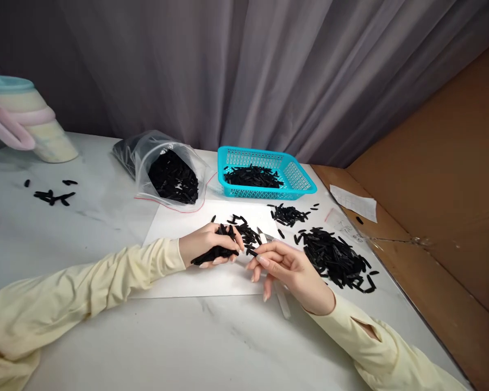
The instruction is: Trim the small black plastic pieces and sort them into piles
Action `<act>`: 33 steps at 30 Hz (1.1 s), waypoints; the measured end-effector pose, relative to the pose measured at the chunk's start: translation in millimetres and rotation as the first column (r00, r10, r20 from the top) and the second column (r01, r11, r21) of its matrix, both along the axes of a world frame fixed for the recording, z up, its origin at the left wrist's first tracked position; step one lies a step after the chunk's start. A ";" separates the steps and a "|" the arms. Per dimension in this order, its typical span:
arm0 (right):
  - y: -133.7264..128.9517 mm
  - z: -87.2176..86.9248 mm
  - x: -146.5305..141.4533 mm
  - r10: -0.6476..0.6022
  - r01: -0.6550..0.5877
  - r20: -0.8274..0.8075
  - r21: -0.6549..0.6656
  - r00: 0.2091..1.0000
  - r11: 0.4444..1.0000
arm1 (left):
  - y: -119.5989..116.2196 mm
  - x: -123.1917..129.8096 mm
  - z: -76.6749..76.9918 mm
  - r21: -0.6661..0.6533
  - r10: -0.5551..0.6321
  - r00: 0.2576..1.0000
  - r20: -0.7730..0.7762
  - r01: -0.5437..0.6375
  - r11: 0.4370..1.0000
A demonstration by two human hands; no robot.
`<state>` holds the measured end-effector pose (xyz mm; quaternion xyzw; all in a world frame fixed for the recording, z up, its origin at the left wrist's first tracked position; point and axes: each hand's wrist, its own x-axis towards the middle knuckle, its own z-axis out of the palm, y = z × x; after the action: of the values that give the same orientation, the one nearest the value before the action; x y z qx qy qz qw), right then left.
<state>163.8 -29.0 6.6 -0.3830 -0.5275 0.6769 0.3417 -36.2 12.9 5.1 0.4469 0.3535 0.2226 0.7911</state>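
My left hand (212,244) is closed around a bunch of small black oblong pieces (215,253), held over a white sheet of paper (175,282). To its right, my right hand (285,266) pinches a single black piece (251,251) between thumb and fingers. Just beyond both hands, a loose group of black pieces (246,233) lies on the sheet. Partly hidden under my right hand is a slim tool with a white handle (283,301); I cannot make out its kind.
A clear zip bag (146,163) of black pieces lies open behind the paper. Beside it stands a blue plastic basket (305,187) holding more. Piles of pieces (334,258) lie at right, several strays (52,197) at left. A lidded tumbler (49,136) stands far left.
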 end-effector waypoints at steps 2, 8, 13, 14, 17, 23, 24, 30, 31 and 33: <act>-2.4 -2.2 3.0 0.006 -0.008 -0.045 -0.047 0.999 0.999 | -6.3 2.3 -0.3 0.047 -0.030 0.999 -0.022 0.031 0.998; 0.4 -6.2 2.7 0.023 -0.029 -0.084 -0.077 0.996 0.997 | -13.9 5.5 -2.7 0.194 -0.048 0.985 -0.163 0.079 0.978; -2.3 -6.9 0.7 0.032 -0.038 -0.079 -0.082 0.996 0.996 | -18.5 7.2 -2.5 0.296 -0.035 0.971 -0.235 0.106 0.949; -2.8 -7.0 0.4 0.033 -0.039 -0.080 -0.086 0.996 0.996 | -19.8 7.5 -2.4 0.314 -0.023 0.969 -0.245 0.101 0.944; -3.4 -6.9 0.1 0.034 -0.043 -0.087 -0.105 0.996 0.994 | -23.6 8.0 -2.1 0.405 0.047 0.966 -0.253 0.062 0.912; -3.4 -4.8 0.5 0.039 -0.050 -0.097 -0.111 0.994 0.993 | -26.2 8.2 -1.2 0.488 0.080 0.975 -0.207 0.032 0.872; -3.4 -4.5 0.6 0.040 -0.051 -0.097 -0.110 0.994 0.993 | -26.2 8.2 -1.2 0.486 0.074 0.977 -0.202 0.034 0.873; -1.4 -1.5 2.1 0.075 -0.086 -0.079 -0.144 0.994 0.986 | -24.9 8.1 -3.0 0.480 0.090 0.976 -0.200 0.017 0.877; -0.7 -0.9 2.7 0.084 -0.096 -0.082 -0.159 0.993 0.983 | -24.3 7.9 -3.4 0.471 0.076 0.977 -0.199 0.027 0.882; 1.0 0.2 4.3 0.096 -0.114 -0.097 -0.198 0.991 0.974 | -22.8 7.4 -4.0 0.428 0.041 0.980 -0.192 0.046 0.902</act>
<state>168.1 -28.0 6.8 -0.3578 -0.4599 0.7603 0.2872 -28.7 -9.9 1.1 0.6307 0.3715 0.2490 0.6341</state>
